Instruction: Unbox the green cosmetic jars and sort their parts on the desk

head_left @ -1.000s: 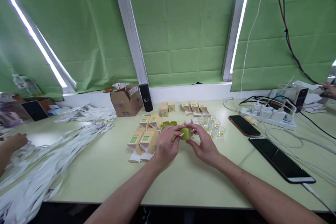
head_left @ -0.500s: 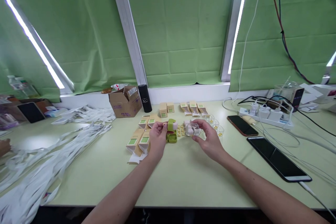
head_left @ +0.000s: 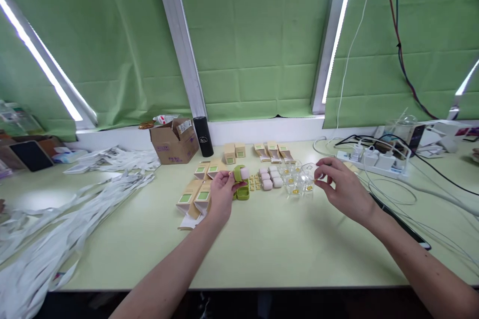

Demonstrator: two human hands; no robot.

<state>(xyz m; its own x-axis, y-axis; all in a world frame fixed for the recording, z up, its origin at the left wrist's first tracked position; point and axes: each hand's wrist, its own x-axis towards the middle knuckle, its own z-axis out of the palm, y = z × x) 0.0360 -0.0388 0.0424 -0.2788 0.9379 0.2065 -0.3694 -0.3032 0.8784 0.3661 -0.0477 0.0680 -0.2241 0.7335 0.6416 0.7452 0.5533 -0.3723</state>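
Note:
My left hand (head_left: 221, 192) pinches a small green case (head_left: 238, 174) with a pale pinkish-white block (head_left: 244, 173) at its right side. Below it, another green case (head_left: 243, 193) lies on the table. Out to the right, my right hand (head_left: 342, 187) is closed at the fingertips on the edge of a clear plastic cover (head_left: 308, 171), beside several clear cases (head_left: 295, 191) with yellow centres. Between my hands sit several pinkish-white blocks (head_left: 267, 185) in two columns and several tiny yellow pieces (head_left: 255, 182).
Kraft paper boxes (head_left: 189, 198) with green labels stand left of my left hand, more at the back. White straps (head_left: 93, 209) cover the left side. A cardboard carton (head_left: 174, 142) and black bottle (head_left: 203, 137) stand behind. A power strip (head_left: 370, 162), cables and phone (head_left: 402, 222) lie right.
My right hand has moved right with the clear cover, away from the left hand to the clear cases, uncovering the pinkish-white blocks. My left hand still holds the green case.

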